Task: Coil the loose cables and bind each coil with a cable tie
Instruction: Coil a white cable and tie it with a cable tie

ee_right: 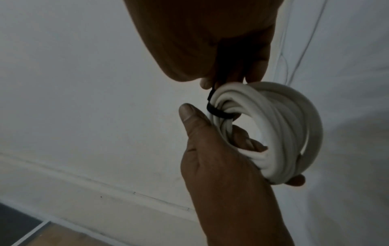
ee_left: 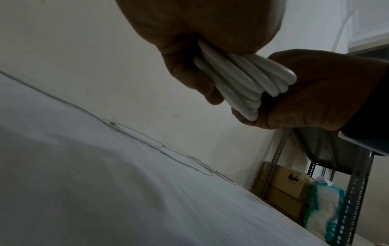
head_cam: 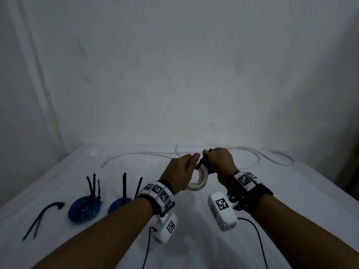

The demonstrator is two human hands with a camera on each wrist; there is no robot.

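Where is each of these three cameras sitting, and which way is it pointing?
Head: on the head, facing forward and down at the white-covered table; both forearms, left hand and right hand show.
Left wrist: under the left wrist, looking along the palm at the white cable coil; both hands show.
Right wrist: under the right wrist, facing the coil and black cable tie; both hands show.
Shared: all three see the coil gripped by both hands.

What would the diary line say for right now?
left hand grips white coil | right hand pinches black tie round it | two blue coils tied | white cable loose
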